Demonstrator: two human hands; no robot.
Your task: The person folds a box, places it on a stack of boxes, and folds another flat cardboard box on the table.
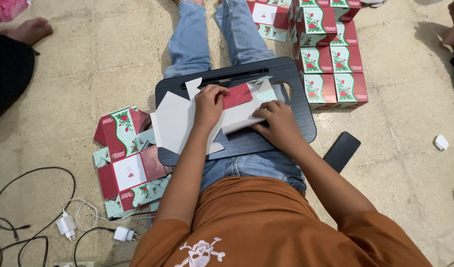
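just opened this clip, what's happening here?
A person sits on the floor with a black lap tray across their legs, folding a flat cardboard box blank that lies grey side up. The left hand presses down a red flap; the right hand holds a folded panel flat. More unfolded blanks are piled on the floor to their left, finished red-and-green boxes stacked ahead on the right. A dark phone lies beside the tray.

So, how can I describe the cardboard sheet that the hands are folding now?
Find the black lap tray across the person's legs. On it lies an unfolded carton blank, grey side up, under the left hand and right hand. Unlike the printed stack of flat blanks on the floor, it shows one red flap.
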